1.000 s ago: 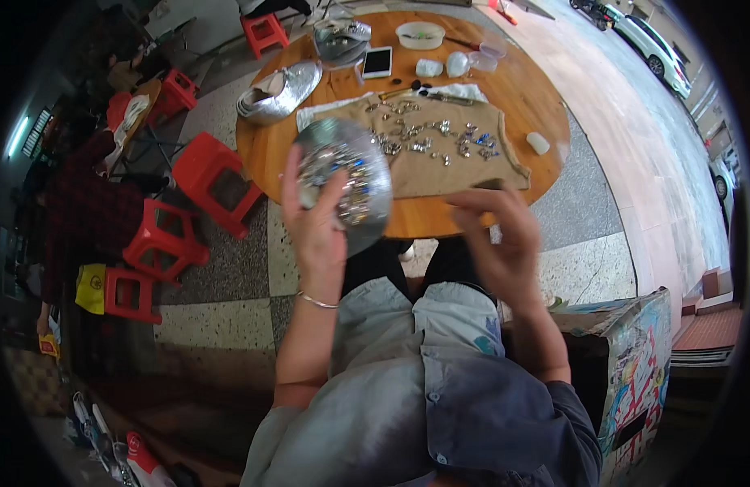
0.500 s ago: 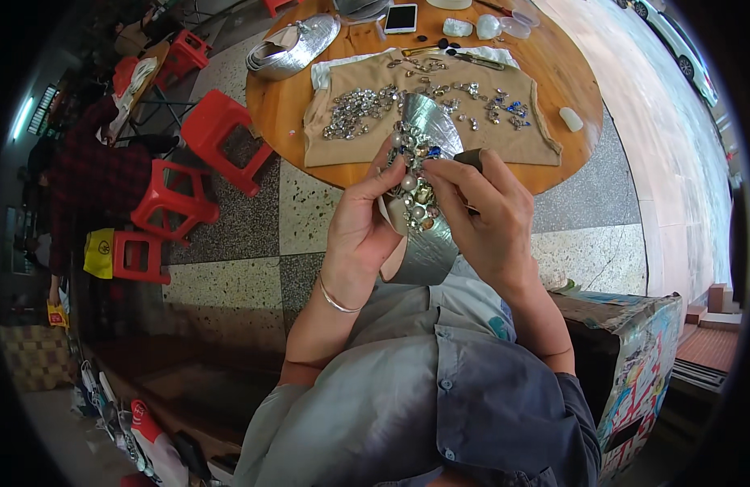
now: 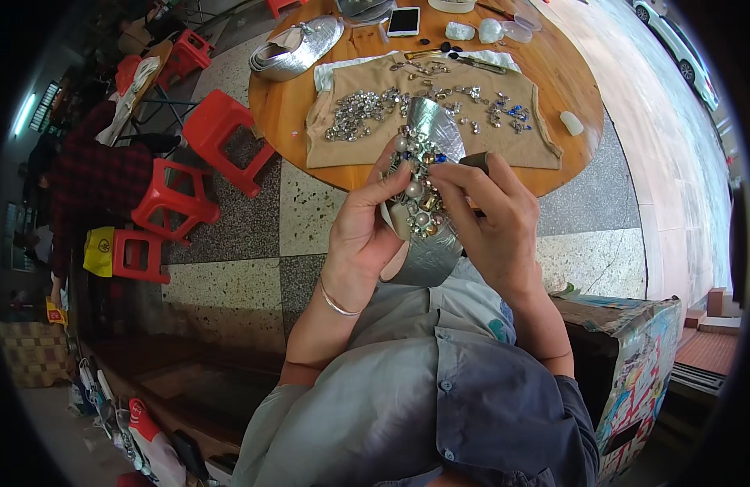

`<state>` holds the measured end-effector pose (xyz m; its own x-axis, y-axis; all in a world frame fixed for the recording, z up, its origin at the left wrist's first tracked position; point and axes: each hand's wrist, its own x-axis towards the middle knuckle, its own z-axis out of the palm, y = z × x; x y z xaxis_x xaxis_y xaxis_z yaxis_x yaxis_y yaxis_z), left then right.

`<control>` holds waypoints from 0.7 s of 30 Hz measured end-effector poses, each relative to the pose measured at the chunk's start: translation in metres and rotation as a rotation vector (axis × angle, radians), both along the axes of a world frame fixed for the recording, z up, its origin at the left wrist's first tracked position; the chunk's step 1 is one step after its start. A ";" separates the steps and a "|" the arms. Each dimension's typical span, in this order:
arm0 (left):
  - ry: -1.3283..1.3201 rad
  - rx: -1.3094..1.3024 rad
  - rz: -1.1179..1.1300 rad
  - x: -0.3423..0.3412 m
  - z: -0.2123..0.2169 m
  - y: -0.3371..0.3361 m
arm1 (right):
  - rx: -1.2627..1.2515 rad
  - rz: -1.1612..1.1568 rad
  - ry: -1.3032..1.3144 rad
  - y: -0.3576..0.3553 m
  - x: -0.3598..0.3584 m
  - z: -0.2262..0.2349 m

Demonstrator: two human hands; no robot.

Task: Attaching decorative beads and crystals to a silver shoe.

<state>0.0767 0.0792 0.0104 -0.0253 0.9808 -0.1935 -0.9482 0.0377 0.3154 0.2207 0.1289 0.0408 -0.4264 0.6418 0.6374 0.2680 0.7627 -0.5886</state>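
A silver fabric piece (image 3: pixel 428 252) covered with pearls and gems is held upright in front of my chest. My left hand (image 3: pixel 363 227) grips its left edge, thumb across the beaded front. My right hand (image 3: pixel 493 215) closes on its right side, fingertips pressing on the beads near the middle. Beyond my hands, a tan cloth (image 3: pixel 342 150) lies on the round wooden table (image 3: pixel 286 105), strewn with several loose silver and blue gems (image 3: pixel 355 114).
A silver shoe part (image 3: pixel 298 49), a phone (image 3: pixel 403 20) and small clear containers (image 3: pixel 480 31) sit at the table's far side. Red plastic stools (image 3: pixel 221 138) stand to the left on the tiled floor. A patterned box (image 3: pixel 643 349) stands at my right.
The silver piece has come closer to my chest and both hands have closed in on it. The view has tilted so the table sits further up.
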 end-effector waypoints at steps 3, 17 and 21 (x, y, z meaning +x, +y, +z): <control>0.052 -0.006 0.043 0.004 0.006 0.002 | 0.011 -0.005 -0.001 0.001 0.001 0.001; 0.352 0.068 0.251 0.020 0.003 0.005 | -0.568 0.116 0.326 0.010 0.003 -0.020; 0.459 0.079 0.357 0.026 -0.002 0.006 | -0.670 0.116 0.281 0.010 0.005 -0.022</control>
<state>0.1026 0.0853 0.0082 -0.4206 0.9072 -0.0116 -0.6635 -0.2988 0.6859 0.2258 0.1389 0.0190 -0.3938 0.8925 0.2199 -0.0221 0.2300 -0.9729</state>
